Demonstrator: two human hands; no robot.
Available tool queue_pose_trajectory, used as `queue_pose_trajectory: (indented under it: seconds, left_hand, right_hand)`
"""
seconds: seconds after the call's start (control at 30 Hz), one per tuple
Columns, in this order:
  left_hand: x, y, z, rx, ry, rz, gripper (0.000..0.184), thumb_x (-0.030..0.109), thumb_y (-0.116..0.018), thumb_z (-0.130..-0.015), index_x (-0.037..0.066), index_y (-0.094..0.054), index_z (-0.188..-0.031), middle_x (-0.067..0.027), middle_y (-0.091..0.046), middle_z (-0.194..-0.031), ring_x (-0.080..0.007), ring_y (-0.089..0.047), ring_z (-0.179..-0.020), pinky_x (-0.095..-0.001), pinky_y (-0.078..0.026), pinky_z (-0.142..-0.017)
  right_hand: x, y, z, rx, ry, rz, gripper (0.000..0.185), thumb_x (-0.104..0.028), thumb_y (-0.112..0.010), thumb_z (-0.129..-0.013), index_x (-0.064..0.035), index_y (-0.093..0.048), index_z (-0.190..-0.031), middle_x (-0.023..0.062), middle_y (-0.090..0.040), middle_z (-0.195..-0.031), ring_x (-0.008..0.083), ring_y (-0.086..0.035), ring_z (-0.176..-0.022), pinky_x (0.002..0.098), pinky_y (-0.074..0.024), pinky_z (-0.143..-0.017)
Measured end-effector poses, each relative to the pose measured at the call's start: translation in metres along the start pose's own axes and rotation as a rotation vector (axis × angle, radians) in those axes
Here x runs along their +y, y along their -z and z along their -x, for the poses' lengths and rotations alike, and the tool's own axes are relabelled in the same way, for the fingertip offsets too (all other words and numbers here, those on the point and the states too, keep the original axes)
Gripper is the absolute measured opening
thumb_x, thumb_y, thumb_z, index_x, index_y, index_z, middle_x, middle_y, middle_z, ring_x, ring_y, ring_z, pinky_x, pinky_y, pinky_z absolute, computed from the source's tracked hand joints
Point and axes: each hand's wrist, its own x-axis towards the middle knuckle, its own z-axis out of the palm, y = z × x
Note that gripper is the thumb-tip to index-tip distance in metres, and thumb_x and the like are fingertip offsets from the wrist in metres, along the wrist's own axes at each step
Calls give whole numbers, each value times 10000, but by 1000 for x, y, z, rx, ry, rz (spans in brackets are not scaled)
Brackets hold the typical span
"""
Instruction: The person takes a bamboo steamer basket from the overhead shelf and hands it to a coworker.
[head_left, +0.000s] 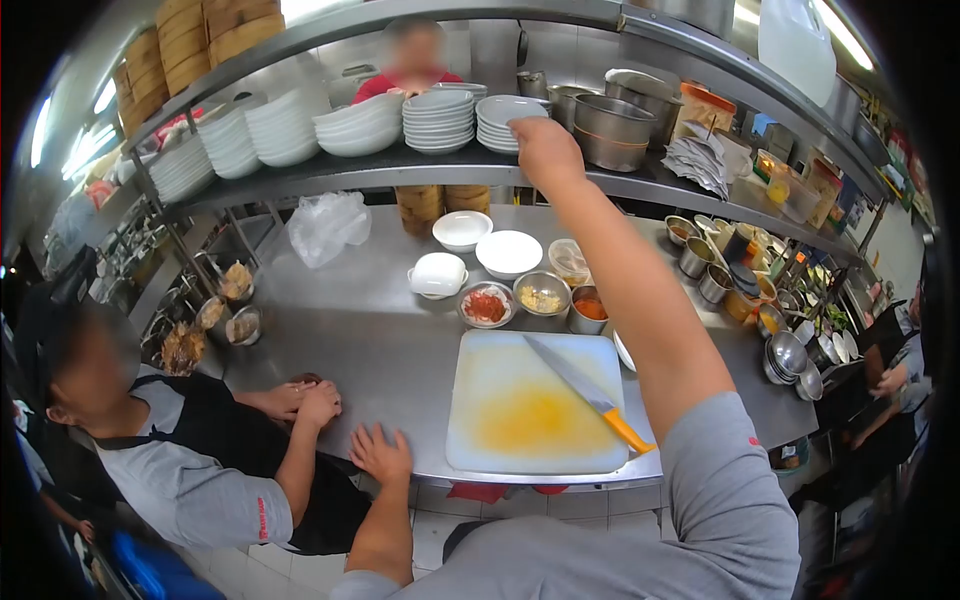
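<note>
My right hand (548,152) reaches up to the shelf, its fingers closed on the rim of the top white plate (513,108) of a stack. Part of the grip is hidden behind the hand. Down at the front edge of the steel table, my left hand (380,456) lies flat with fingers spread, holding nothing. To its right is a white cutting board (480,362) with a yellow stain. A knife (572,375) with an orange handle lies across the board, handle toward me.
Behind the board sit a bowl of red food (486,306), a bowl of chopped pale food (540,298) and white dishes (509,254). More plate stacks (438,122) and metal pots (611,130) line the shelf (350,184). A co-worker (200,470) stands at left, another person (410,70) behind the shelf.
</note>
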Motion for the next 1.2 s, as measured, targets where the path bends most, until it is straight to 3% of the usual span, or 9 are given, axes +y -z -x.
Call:
queue_pose_trajectory:
  seconds: [0.23, 0.37, 0.43, 0.57, 0.77, 0.9, 0.97, 1.13, 1.2]
  left_hand:
    - [12, 11, -8, -84, 53, -6, 589, 446, -718, -933, 159, -707, -1446, -135, -489, -1690, -370, -337, -1627, -629, -165, -1325]
    - [16, 13, -8, -104, 72, -26, 585, 438, -729, -924, 165, -704, -1441, -124, -497, -1680, -360, -341, -1624, -637, -177, -1319]
    - [20, 19, -7, -122, 52, -39, 584, 438, -725, -930, 166, -701, -1446, -120, -497, -1684, -358, -342, -1624, -635, -181, -1318]
    - [15, 10, -5, -108, 54, -85, 566, 437, -705, -957, 168, -697, -1454, -114, -493, -1695, -346, -347, -1626, -632, -192, -1314]
    - [7, 2, -5, -122, 47, -107, 550, 446, -686, -979, 177, -697, -1458, -109, -493, -1701, -331, -347, -1631, -634, -205, -1309]
    - [2, -5, -6, -114, 20, -128, 554, 455, -685, -978, 180, -698, -1459, -108, -498, -1698, -331, -352, -1629, -634, -213, -1305]
    - [0, -8, -6, -95, 21, -139, 553, 451, -677, -978, 177, -698, -1458, -119, -504, -1690, -341, -359, -1624, -633, -219, -1303]
    - [4, -2, -8, -66, 24, -139, 556, 443, -678, -969, 161, -700, -1447, -140, -521, -1668, -365, -369, -1613, -634, -220, -1300]
    - [5, -4, -8, -53, 36, -116, 557, 441, -681, -964, 155, -701, -1442, -146, -526, -1661, -373, -372, -1609, -635, -219, -1299]
  right_hand:
    - [10, -1, -4, 81, 26, -13, 235, -143, -655, -997, -125, -818, -1165, 156, -786, -1160, 382, -729, -1154, 520, -588, -971]
    - [6, 9, -9, -65, -53, 2, 236, -264, -654, -1029, -122, -820, -1120, 183, -788, -1095, 421, -743, -1071, 551, -582, -956]
    - [-9, 23, -16, -245, -191, 89, 205, -217, -686, -1008, -119, -798, -1149, 173, -782, -1183, 384, -730, -1176, 526, -576, -1019]
    - [-20, 2, 39, 191, 24, 28, 730, -173, -818, -916, -170, -553, -1596, 221, -464, -1675, 428, -450, -1541, 543, -414, -1252]
    - [29, 18, 218, 151, 176, -68, 736, -233, -871, -867, -223, -597, -1550, 185, -483, -1660, 440, -477, -1498, 562, -419, -1222]
    - [120, 33, 373, -55, -68, 18, 663, -288, -874, -883, -210, -654, -1504, 151, -523, -1633, 417, -472, -1504, 562, -422, -1220]
    - [169, 32, 468, -135, -494, 237, 658, -369, -782, -985, -234, -597, -1602, 135, -507, -1658, 398, -431, -1553, 547, -343, -1296]
    - [235, 97, 627, -170, -1140, 513, 668, -454, -754, -995, -182, -605, -1587, 333, -538, -1573, 523, -473, -1479, 626, -342, -1252]
    - [225, 101, 652, -142, -1023, 662, 669, -490, -720, -1018, -166, -594, -1590, 308, -534, -1589, 537, -462, -1481, 630, -345, -1245]
